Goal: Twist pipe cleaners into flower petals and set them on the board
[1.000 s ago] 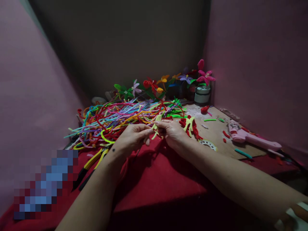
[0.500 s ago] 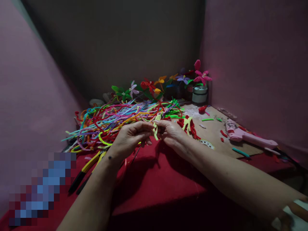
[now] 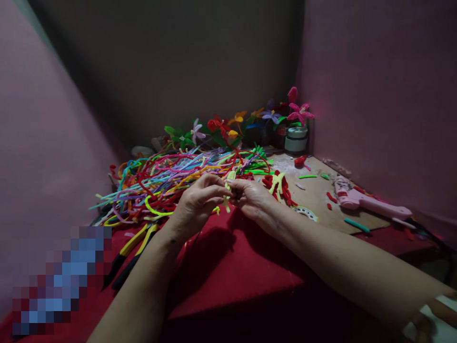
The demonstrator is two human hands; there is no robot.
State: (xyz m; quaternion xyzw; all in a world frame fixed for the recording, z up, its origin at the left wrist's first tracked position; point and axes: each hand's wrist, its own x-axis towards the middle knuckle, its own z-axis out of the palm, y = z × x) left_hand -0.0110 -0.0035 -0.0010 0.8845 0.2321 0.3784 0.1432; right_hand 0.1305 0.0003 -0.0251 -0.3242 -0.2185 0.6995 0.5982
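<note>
Between my two hands is a pale yellow pipe cleaner (image 3: 231,176), bent into a small loop with ends hanging down. My right hand (image 3: 250,196) pinches it from the right. From the left, the fingertips of my left hand (image 3: 202,196) close on its lower strands. Fingers partly cover the piece. Just right of my right hand, a red and pale yellow pipe cleaner piece (image 3: 280,186) lies on the board. Behind my left hand spreads a pile of many-coloured pipe cleaners (image 3: 171,174).
Yellow-and-black pliers (image 3: 132,243) lie on the red cloth (image 3: 232,281) by my left forearm. On the cardboard (image 3: 321,190) are a pink glue gun (image 3: 371,202), a white spool (image 3: 305,213) and cut scraps. Pipe cleaner flowers (image 3: 219,126) and a grey-lidded jar (image 3: 296,140) stand behind.
My left hand has shifted right and slightly up, its fingers now overlapping the yellow pipe cleaner's lower strands. My right hand has barely moved.
</note>
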